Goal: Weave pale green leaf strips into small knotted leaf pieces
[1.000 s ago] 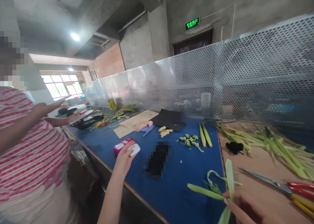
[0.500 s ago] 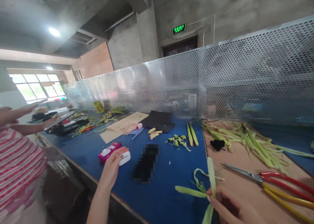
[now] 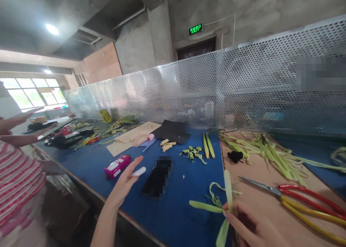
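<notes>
My left hand hovers over the blue tabletop with its fingers apart, beside a small white rounded case. Just behind that hand lies a magenta packet. To the right of the case is a dark, blurred-out flat object. At the lower right, my right hand pinches a cross of green leaf strips where they meet; one curled thin strip hangs off it. Next to this hand rest scissors with one red and one yellow handle, blades pointing left.
Small knotted green leaf pieces and two long leaves lie mid-table. Loose leaf strips and a black bundle cover the brown board. A perforated metal screen lines the back. At left stands a person in a striped top.
My left hand has opened and let go of the white case, which now lies on the table. The right hand still pinches the leaf strips. The whole view has shifted slightly.
</notes>
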`<control>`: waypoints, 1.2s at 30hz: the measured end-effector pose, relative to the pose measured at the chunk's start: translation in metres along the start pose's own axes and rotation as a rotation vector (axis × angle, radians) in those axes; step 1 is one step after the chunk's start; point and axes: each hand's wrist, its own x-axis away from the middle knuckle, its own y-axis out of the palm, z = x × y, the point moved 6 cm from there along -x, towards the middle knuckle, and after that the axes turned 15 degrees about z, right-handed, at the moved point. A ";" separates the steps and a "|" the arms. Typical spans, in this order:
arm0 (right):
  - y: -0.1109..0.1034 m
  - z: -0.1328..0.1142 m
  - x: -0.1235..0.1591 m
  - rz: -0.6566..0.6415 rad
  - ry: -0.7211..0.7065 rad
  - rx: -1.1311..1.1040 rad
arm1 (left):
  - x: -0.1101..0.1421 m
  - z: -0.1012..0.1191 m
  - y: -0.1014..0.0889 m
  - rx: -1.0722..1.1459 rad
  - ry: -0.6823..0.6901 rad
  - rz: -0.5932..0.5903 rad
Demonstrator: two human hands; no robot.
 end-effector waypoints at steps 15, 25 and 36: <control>0.008 -0.002 0.004 -0.168 0.210 -0.385 | 0.129 0.088 0.173 -0.045 0.061 -0.305; 0.028 -0.001 0.013 -0.359 0.227 -0.477 | 0.140 0.070 0.184 0.171 -0.084 -0.428; 0.024 0.014 0.004 -0.208 0.231 -0.302 | 0.143 0.071 0.187 0.031 0.082 -0.478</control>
